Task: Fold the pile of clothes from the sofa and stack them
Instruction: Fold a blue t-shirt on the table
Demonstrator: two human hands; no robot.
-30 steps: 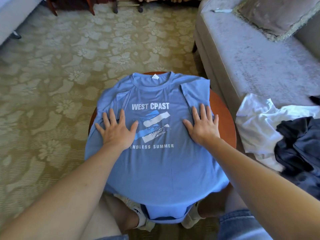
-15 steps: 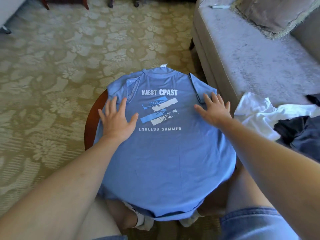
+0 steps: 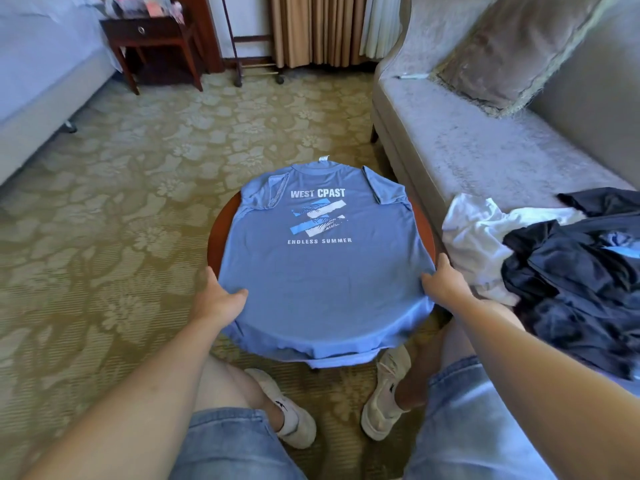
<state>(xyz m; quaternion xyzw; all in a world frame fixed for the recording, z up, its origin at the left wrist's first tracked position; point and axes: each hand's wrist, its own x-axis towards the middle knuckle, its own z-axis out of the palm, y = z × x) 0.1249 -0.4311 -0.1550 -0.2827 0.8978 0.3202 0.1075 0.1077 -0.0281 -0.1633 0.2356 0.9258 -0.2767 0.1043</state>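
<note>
A light blue T-shirt (image 3: 322, 282) with a "WEST CPAST / ENDLESS SUMMER" print lies face up over a small round wooden table (image 3: 216, 233), both sleeves folded inward. Its hem hangs over the near edge. My left hand (image 3: 216, 299) grips the shirt's left side edge, thumb on top and fingers under the cloth. At the right side edge my right hand (image 3: 445, 280) pinches the shirt the same way. On the grey sofa (image 3: 485, 161) to the right lies a pile with a crumpled white garment (image 3: 474, 233) and dark navy clothes (image 3: 581, 282).
A cushion (image 3: 512, 53) and a pen-like object (image 3: 412, 77) lie on the sofa's far end. A bed (image 3: 38, 74) stands at the left, a dark nightstand (image 3: 152, 39) behind it. Patterned carpet surrounds the table. My knees and shoes sit just below the table.
Both hands slid from lying flat on the shirt's chest down and outward to its side edges, where they now grip the cloth. The camera has tilted up.
</note>
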